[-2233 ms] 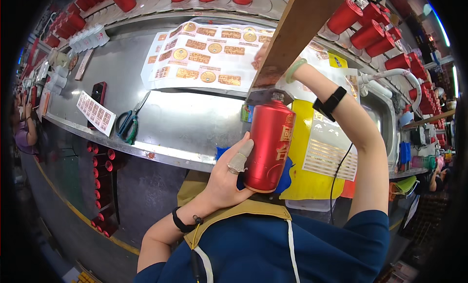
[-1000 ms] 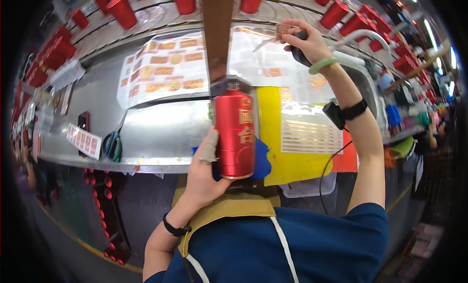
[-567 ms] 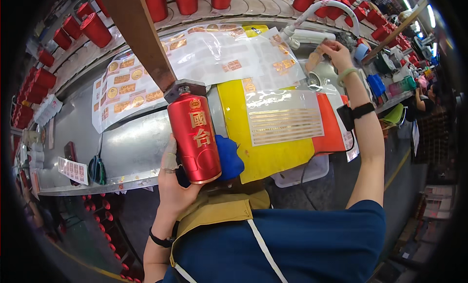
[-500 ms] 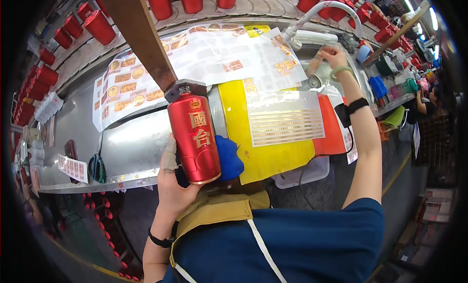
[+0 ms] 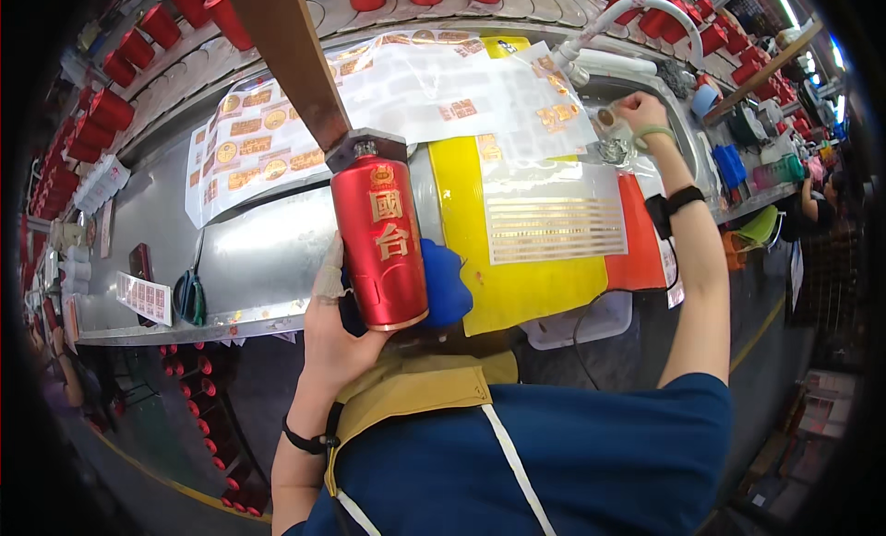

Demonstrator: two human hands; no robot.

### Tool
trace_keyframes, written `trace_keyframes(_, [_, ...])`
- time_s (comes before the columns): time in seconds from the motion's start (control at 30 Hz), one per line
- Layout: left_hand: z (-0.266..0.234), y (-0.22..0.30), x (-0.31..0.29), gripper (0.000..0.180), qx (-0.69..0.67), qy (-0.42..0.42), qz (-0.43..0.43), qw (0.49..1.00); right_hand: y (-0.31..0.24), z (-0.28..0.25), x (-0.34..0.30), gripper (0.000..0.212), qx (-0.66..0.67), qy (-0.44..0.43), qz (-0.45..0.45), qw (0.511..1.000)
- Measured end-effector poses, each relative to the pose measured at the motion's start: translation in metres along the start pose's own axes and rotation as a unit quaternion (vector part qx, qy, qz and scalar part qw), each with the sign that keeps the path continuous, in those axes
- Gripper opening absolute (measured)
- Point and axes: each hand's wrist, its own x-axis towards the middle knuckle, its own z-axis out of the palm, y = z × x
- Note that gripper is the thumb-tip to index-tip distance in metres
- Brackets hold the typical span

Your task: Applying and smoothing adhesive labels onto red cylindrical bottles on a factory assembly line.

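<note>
My left hand (image 5: 343, 351), with wrapped fingertips, is closed around the lower left side of a red metallic bottle (image 5: 392, 296) with raised gold characters. The bottle leans, its neck end against a dark metal bracket (image 5: 367, 147) on a brown wooden post (image 5: 291, 56). Behind its lower right side lies a blue cloth or pad (image 5: 447, 282). Over the sink basin (image 5: 678, 121), my right hand (image 5: 643, 114) pinches a small clear film with a gold decal (image 5: 605, 117). A metal drain strainer (image 5: 613, 151) lies just below that film.
White decal sheets (image 5: 397, 102) cover the back of the steel counter (image 5: 268, 250). A gold-striped sheet (image 5: 556, 232) rests on yellow (image 5: 526, 291) and red mats (image 5: 637, 218). A white curved pipe (image 5: 637, 5) arches over the sink. Scissors (image 5: 190, 296) lie at left; red cups (image 5: 111, 107) line the conveyor.
The whole view has shifted slightly, so things sit a little higher and farther right. My right hand has turned the film over the sink. My left hand keeps its hold on the bottle.
</note>
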Motion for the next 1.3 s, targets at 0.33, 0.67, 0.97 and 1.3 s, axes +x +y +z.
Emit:
trace_keyframes(0.33, [-0.005,-0.015,0.006,0.103,-0.058,-0.035,0.025,0.997,-0.173,-0.130,-0.180,0.027,0.289,-0.055,-0.208,0.933])
trace_keyframes(0.67, [-0.010,-0.017,0.007,0.107,-0.054,-0.049,0.054,0.996,-0.251,-0.119,-0.287,0.016,0.420,-0.200,-0.182,0.866])
trace_keyframes(0.97, [-0.023,-0.011,0.008,0.126,-0.053,-0.078,0.017,0.995,-0.321,-0.139,-0.304,0.015,0.534,-0.283,-0.224,0.765])
trace_keyframes(1.3, [-0.042,0.002,0.007,0.058,-0.517,-0.087,-0.097,0.846,-0.292,-0.121,-0.313,0.021,0.609,-0.222,-0.203,0.734])
